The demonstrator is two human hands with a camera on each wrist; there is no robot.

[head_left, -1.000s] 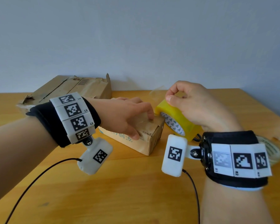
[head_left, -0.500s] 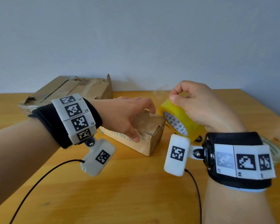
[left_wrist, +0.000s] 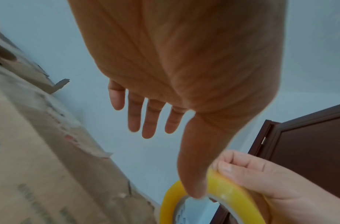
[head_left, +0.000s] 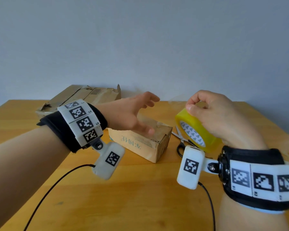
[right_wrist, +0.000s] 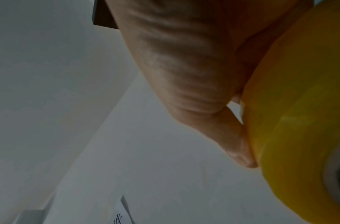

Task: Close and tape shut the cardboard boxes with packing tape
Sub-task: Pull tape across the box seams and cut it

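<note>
I am holding the tape roll (head_left: 196, 130) in my right hand (head_left: 218, 117), fingers curled over its yellow rim and the thumb pressing its outer face, as the right wrist view is also showing. The roll is hanging in the air at about 3 o'clock from the small box (head_left: 140, 140), clear of it. My left hand (head_left: 132, 114) is hovering above that box with fingers spread and straight, gripping nothing; in the left wrist view the thumb tip is lying over the edge of the roll, though I cannot tell whether it is touching.

I am judging this as the step of getting a strip of tape started. The next move is calling for the left hand to find and pinch the free end, which I cannot make out here, then pull it toward the box's top seam.

The small box is sitting on the table (head_left: 140, 197) with its flaps down, so its contents are hidden. The bigger box (head_left: 83, 95) is lying at 11 o'clock behind it, torn and also closed over. Scissors (head_left: 182, 140) are lying on the table between the small box and the roll.
</note>
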